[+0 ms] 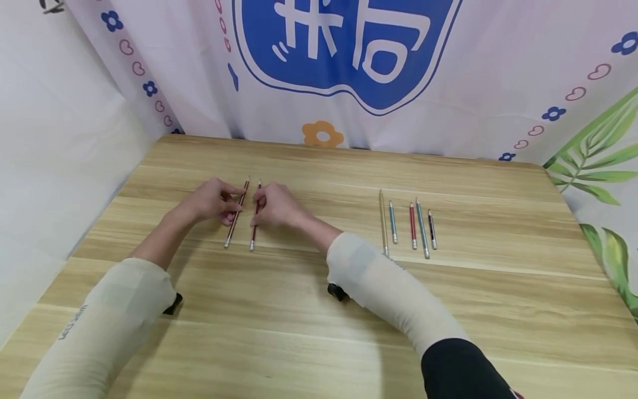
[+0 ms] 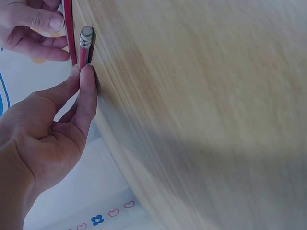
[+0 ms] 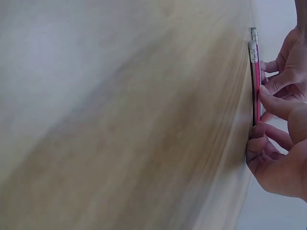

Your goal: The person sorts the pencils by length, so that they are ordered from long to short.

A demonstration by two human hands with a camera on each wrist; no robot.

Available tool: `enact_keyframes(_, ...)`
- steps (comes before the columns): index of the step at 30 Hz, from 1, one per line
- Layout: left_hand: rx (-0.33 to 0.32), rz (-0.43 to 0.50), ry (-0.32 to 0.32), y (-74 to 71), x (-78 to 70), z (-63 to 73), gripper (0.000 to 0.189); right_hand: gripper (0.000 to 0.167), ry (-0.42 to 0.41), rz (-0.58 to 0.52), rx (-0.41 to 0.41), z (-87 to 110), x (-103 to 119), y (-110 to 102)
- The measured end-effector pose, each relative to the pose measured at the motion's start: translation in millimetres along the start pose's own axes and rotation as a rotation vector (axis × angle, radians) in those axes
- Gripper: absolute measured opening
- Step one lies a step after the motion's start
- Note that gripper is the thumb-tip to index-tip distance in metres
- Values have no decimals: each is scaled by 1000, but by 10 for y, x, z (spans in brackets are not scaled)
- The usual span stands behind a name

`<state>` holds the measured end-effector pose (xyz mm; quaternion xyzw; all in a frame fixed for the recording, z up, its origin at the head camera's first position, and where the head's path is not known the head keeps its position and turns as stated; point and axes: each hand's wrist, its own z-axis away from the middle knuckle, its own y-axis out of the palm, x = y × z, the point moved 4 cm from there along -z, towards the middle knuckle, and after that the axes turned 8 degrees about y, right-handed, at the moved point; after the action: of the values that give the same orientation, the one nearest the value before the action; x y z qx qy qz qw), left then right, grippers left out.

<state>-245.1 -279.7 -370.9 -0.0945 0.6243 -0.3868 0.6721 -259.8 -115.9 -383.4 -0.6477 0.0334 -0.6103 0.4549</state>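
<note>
Left pencil (image 1: 231, 233) and right pencil (image 1: 253, 237): slim, straight, red with dark stripes, silvery ferrules, pale erasers; side by side, apart, tips toward the back edge of the table (image 1: 279, 321), nearest its back left corner.
Left hand (image 1: 213, 203): grip clamped, thumb and finger pinching the left pencil.
Right hand (image 1: 279, 205): grip clamped on the right pencil, hiding part of its shaft.
Table: pale, streaked wood-grain top.
Right of centre, toward the back edge, a loose row: gold pencil (image 1: 383, 224), short light-blue pencil (image 1: 393, 223), red pencil (image 1: 412, 226), long blue pencil (image 1: 422, 228), dark patterned pencil (image 1: 432, 230).
Right sleeve (image 1: 399, 296): cream fabric, reaching the gold pencil's near end in the head view.
Behind the back edge: white cloth (image 1: 463, 116), softly rippled, printed with a blue emblem (image 1: 344, 77).
</note>
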Motion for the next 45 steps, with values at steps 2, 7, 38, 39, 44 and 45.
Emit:
enact_keyframes(2, 3, 0, -1, 7, 3, -4, 50, 47, -1, -10, -2, -2, -8, 5)
enact_keyframes(7, 1, 3, -6, 15, 11, -13, 50, 46, 0, -11, -23, -4, -14, 10)
enact_keyframes(38, -8, 11, 16, 6, 6, -11, 49, 21, -5, 25, -64, -4, 1, 24)
enact_keyframes(39, -10, 13, 18, 8, 5, -11, 48, 22, 0, 29, -66, -1, 0, 21)
enact_keyframes(44, -17, -3, 36, 12, 18, -3, 48, 29, 2, 40, -69, 7, -6, 19)
enact_keyframes(45, -21, -10, 35, 12, 19, -3, 48, 30, 1, 39, -69, 9, -6, 18)
